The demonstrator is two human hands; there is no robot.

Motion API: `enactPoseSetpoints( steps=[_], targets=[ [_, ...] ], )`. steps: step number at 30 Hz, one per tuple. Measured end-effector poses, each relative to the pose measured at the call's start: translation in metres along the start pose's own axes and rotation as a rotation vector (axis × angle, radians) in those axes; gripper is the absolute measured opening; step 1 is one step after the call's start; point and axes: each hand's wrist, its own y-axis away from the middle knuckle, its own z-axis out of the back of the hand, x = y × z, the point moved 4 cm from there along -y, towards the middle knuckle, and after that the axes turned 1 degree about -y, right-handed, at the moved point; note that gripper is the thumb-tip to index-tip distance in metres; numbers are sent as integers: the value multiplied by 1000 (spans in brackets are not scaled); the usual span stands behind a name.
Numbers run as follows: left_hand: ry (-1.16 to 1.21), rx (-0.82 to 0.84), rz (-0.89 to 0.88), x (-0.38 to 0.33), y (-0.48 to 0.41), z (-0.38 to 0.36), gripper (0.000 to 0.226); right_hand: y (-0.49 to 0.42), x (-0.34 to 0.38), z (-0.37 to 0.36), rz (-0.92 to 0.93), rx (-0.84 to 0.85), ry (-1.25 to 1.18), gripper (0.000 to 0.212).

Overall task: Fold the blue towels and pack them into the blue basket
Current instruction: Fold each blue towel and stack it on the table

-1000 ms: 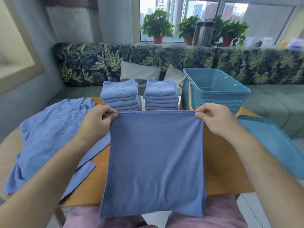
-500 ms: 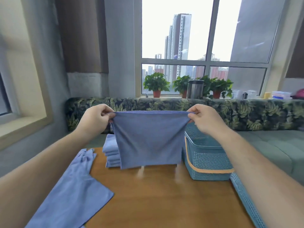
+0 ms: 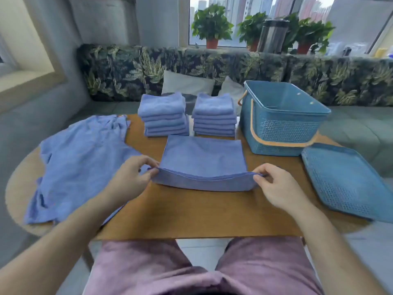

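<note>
Head view. Half a second ago, holding the blue towel point(image 3: 202, 158) up in the air before the window; now laying it on the wooden table point(image 3: 191, 213), well apart from the near edge. Far part flat on the wood, near edge raised a little and sagging between the two grips. Pinching the near left corner with the thumb and curled fingers of the left hand point(image 3: 131, 177), and the near right corner in the same way with the right hand point(image 3: 278, 186). Looking lower down than half a second ago, with the pink trousers point(image 3: 202, 269) back in sight at the near edge, as a second ago.

Just beyond the towel, at the far edge of the table, the left stack of folded towels point(image 3: 163, 113) and the right stack of folded towels point(image 3: 214, 116), side by side with a narrow gap between. Right of the stacks, the blue basket point(image 3: 282, 124), upright and open, its orange handle folded down along the wall. Near right of the basket, just beside it, the basket lid point(image 3: 348, 184) lying flat. On the left of the table, a heap of unfolded towels point(image 3: 78, 162), spread out and crumpled, its near right part hidden under the left forearm.

Behind the table, a leaf-patterned sofa back point(image 3: 148, 67) with pale cushions point(image 3: 187, 85); on the sill above, potted plants point(image 3: 211, 24) and a metal flask point(image 3: 273, 36).
</note>
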Motion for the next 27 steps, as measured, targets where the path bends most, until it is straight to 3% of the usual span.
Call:
enactPoseSetpoints(
  steps=[4, 6, 10, 15, 20, 27],
  targets=[
    [106, 56, 78, 16, 11, -22, 5, 15, -28, -22, -38, 68, -72, 10],
    [138, 38, 78, 14, 11, -26, 9, 14, -33, -24, -39, 88, -133, 5],
    [139, 23, 87, 7, 13, -29, 8, 15, -31, -15, -76, 85, -260, 16],
    [279, -20, 113, 1, 23, -14, 10, 24, -19, 8, -88, 191, -376, 6],
    [326, -50, 145, -3, 8, -9, 9, 1, -18, 4, -78, 100, -362, 4],
    [194, -103, 139, 15, -57, -30, 8, -61, -36, -19, -135, -11, -316, 7]
  ],
)
